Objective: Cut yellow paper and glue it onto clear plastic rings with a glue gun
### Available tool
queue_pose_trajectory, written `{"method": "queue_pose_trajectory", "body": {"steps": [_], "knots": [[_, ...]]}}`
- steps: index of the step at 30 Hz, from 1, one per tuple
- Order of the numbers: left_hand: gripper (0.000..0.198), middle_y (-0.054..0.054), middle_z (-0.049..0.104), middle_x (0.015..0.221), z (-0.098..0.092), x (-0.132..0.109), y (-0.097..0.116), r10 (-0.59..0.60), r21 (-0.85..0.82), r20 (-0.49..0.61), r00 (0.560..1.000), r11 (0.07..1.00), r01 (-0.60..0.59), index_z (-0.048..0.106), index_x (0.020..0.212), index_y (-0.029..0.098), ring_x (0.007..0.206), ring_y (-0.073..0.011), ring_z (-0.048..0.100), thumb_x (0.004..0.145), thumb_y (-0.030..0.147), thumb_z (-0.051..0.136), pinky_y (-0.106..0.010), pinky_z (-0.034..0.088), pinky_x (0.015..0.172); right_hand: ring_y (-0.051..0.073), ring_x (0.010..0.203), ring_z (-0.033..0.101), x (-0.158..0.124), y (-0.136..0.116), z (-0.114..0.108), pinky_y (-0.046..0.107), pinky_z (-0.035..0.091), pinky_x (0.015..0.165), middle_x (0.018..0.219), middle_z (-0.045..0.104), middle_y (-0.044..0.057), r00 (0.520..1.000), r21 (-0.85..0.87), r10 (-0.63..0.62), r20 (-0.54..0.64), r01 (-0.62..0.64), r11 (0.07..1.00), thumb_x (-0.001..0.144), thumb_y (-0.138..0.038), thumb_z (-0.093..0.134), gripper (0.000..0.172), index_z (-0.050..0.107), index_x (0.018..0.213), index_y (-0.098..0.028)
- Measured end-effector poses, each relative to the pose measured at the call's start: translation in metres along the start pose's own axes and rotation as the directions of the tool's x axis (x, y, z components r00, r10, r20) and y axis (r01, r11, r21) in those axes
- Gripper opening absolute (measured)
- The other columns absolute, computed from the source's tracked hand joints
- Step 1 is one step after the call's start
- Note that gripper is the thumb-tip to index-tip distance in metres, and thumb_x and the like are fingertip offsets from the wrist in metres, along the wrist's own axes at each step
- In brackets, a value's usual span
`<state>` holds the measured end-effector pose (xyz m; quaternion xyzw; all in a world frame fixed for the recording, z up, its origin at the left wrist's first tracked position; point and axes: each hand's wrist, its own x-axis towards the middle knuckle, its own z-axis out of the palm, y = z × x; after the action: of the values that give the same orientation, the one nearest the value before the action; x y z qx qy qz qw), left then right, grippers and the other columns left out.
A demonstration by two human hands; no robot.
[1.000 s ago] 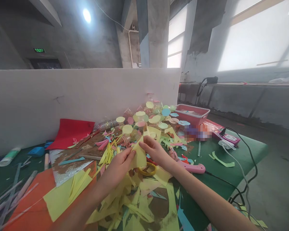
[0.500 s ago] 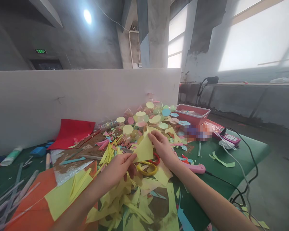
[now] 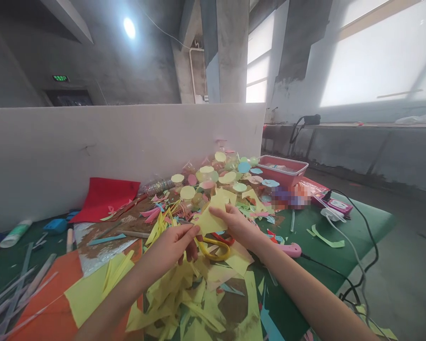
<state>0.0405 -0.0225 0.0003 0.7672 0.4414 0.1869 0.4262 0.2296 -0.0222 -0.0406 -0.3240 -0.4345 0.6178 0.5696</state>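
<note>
A small piece of yellow paper (image 3: 208, 223) is held up between both hands over the heap of scraps. My left hand (image 3: 175, 241) pinches its lower left corner between thumb and fingers. On its right side, my right hand (image 3: 236, 222) grips it with the thumb across the front. Just below the paper show the yellow handle (image 3: 216, 256) and red handle (image 3: 225, 239) of scissors; their blades are mostly hidden. Yellow paper offcuts (image 3: 184, 293) lie thickly under the hands, and thin yellow strips (image 3: 159, 232) are bunched beyond my left hand.
Behind the hands, plastic bottle pieces with paper discs (image 3: 208, 177) are heaped before a white panel (image 3: 128, 137). A pink basket (image 3: 287, 175) stands at back right. The pink glue gun (image 3: 291, 250) trails a black cord. Red sheet (image 3: 108, 199) lies at back left.
My right hand has moved slightly down and left along the yellow paper, its thumb now lying over the front. The paper is tilted lower. My left hand keeps its corner.
</note>
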Motion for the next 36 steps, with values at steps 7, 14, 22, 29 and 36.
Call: {"method": "queue_pose_trajectory", "body": {"steps": [7, 14, 22, 29, 36], "knots": [[0.053, -0.001, 0.065, 0.066, -0.012, -0.002, 0.004, 0.037, 0.055, -0.109, 0.993, 0.998, -0.031, 0.057, 0.073, 0.020, 0.052, -0.0138, 0.052, 0.087, 0.066, 0.036, -0.026, 0.043, 0.052, 0.013, 0.073, 0.060, 0.001, -0.003, -0.003, 0.026, 0.047, 0.074, 0.080, 0.066, 0.001, 0.991, -0.097, -0.096, 0.094, 0.105, 0.990, 0.074, -0.049, 0.072, 0.034, 0.067, 0.086, -0.018], [0.044, 0.001, 0.061, 0.062, -0.017, -0.008, 0.002, 0.404, 0.705, -0.355, 0.843, 0.707, -0.042, 0.057, 0.071, 0.022, 0.053, -0.0155, 0.055, 0.096, 0.047, 0.031, -0.027, 0.036, 0.054, 0.011, 0.055, 0.050, -0.002, 0.012, 0.002, 0.022, 0.038, 0.051, 0.064, 0.060, -0.002, 0.990, -0.562, -0.031, 0.137, 0.103, 0.821, 0.082, -0.057, 0.060, 0.039, 0.060, 0.072, -0.019], [0.032, -0.003, 0.066, 0.070, 0.001, -0.009, -0.009, 0.728, 0.999, 0.034, 0.685, -0.026, -0.023, 0.066, 0.090, 0.018, 0.070, -0.0201, 0.063, 0.090, 0.005, 0.037, -0.030, 0.038, 0.061, 0.010, 0.048, 0.045, -0.005, 0.006, 0.013, 0.023, 0.038, 0.050, 0.053, 0.053, -0.002, 0.972, -0.435, 0.018, 0.234, 0.088, 0.896, 0.078, -0.074, 0.048, 0.058, 0.058, 0.064, -0.019], [0.034, -0.004, 0.064, 0.071, 0.016, -0.007, -0.013, 0.719, 0.990, 0.086, 0.689, -0.137, 0.020, 0.067, 0.089, 0.015, 0.071, -0.0205, 0.061, 0.085, -0.004, 0.039, -0.031, 0.039, 0.060, 0.007, 0.042, 0.024, -0.003, 0.012, 0.020, 0.024, 0.018, 0.042, 0.043, 0.033, -0.007, 0.997, -0.478, 0.031, 0.076, 0.009, 0.878, 0.081, -0.059, 0.051, 0.052, 0.041, 0.047, -0.021], [0.040, -0.005, 0.065, 0.074, 0.012, -0.006, -0.022, 0.666, 0.997, 0.022, 0.746, -0.068, 0.032, 0.067, 0.098, 0.017, 0.074, -0.0206, 0.061, 0.081, -0.007, 0.040, -0.031, 0.040, 0.061, 0.006, 0.038, 0.022, 0.002, 0.004, 0.010, 0.024, 0.016, 0.040, 0.039, 0.027, -0.008, 0.997, -0.467, -0.057, -0.044, 0.029, 0.884, 0.079, -0.048, 0.053, 0.045, 0.039, 0.046, -0.021]]}}
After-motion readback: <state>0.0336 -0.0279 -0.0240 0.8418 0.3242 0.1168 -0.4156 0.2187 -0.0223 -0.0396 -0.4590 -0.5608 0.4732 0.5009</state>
